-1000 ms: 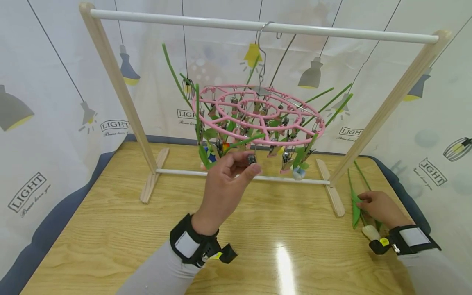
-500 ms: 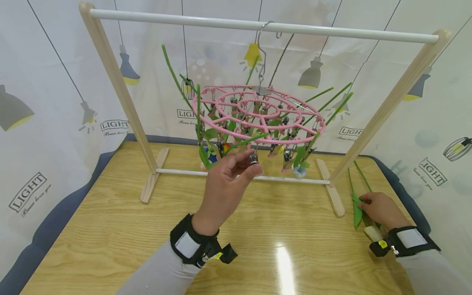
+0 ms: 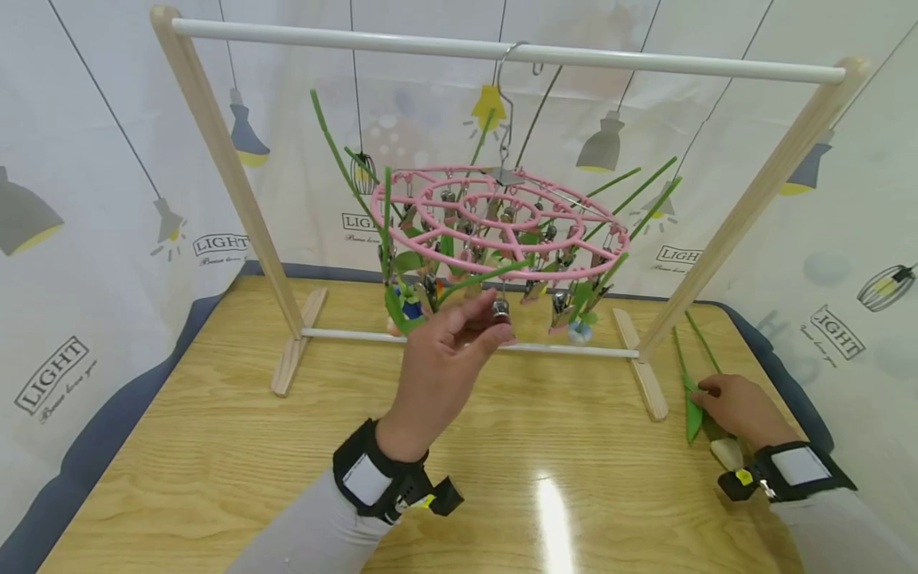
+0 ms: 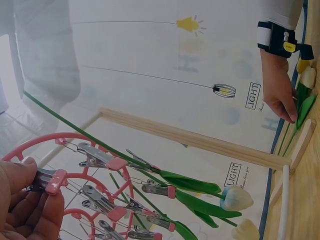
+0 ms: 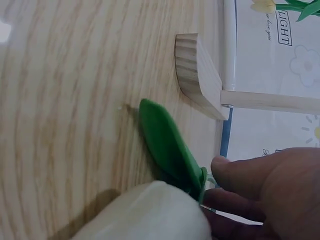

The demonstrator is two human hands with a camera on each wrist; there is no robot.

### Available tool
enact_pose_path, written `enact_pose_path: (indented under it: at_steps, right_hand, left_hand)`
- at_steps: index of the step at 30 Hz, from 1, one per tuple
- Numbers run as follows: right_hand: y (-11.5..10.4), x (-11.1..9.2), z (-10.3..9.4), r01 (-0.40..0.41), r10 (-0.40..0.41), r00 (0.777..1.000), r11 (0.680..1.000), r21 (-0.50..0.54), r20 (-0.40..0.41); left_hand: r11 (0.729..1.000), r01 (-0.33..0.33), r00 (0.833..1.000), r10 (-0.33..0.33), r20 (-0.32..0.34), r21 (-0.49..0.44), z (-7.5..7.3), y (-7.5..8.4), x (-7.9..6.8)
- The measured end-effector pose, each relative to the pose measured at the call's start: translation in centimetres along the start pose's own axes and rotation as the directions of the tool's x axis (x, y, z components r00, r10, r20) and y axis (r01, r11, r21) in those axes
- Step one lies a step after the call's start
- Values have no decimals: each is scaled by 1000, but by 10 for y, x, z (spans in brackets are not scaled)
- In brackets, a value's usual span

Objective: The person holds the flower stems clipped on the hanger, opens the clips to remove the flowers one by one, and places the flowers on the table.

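Note:
In the head view my left hand (image 3: 445, 347) pinches a metal clip (image 3: 501, 308) between thumb and fingers, below the near rim of a pink round clip hanger (image 3: 428, 237). The left wrist view shows this clip's pink tip (image 4: 57, 181), with nothing visible between its jaws. On the table at the right, my right hand (image 3: 742, 408) holds a white tulip (image 3: 726, 454) by its stem near the green leaf (image 3: 693, 413). Close up in the right wrist view are the bloom (image 5: 150, 215) and the thumb; the other fingers are partly hidden. A yellow bloom (image 4: 303, 65) lies beside the white one.
The hanger hooks onto the white top bar (image 3: 402, 43) of a wooden stand. Several tulips hang head down from its other clips, among them a pale blue one (image 3: 579, 332). A wooden foot (image 3: 641, 367) of the stand lies left of my right hand.
My left hand has shifted slightly right with the clip, and the clip has turned a little. The white tulip's bloom has moved slightly toward the right wrist. The right hand has hardly moved.

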State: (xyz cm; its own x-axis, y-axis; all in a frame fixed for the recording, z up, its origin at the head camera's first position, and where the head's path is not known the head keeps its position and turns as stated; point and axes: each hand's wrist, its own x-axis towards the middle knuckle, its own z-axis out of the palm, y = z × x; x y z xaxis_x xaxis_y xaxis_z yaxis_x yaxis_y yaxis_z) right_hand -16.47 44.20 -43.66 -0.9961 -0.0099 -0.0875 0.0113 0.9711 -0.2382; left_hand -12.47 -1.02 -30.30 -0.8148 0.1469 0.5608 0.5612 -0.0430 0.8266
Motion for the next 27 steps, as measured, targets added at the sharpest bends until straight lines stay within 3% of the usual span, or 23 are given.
enact_pose_path:
  at_steps: [3,7,10,12,15,21,24,27]
  right_hand:
    - [-3,-3,-3,2,-1,1000,1000,25,-17]
    - [-17,-8,-9,18,-13,996,998,64,-85]
    - [-40,-13,-16,35,-22,991,995,95,-130]
    - [-61,-17,-19,72,-54,988,990,125,-143]
    - [-95,-21,-17,201,-171,967,967,157,-188]
    - [-168,-27,-3,452,-394,885,855,255,-247]
    - [-205,-27,3,532,-462,844,781,327,-271]
    - [-238,-26,5,588,-500,808,701,404,-310]
  left_hand:
    - [1000,-14,1000,14,3,-23,1,-8,-1]
    - [998,-31,999,33,-20,62,0,-23,-3]
    - [986,-50,996,60,-63,156,-3,-30,-4]
    - [982,-80,991,96,-88,170,-5,-31,-5]
    - [972,-156,974,181,-136,175,-9,-28,-5]
    - [949,-281,924,307,-226,141,-22,-17,-4]
    - [952,-260,917,295,-269,159,-32,-14,0]
    - [958,-202,919,257,-298,203,-41,-13,4]
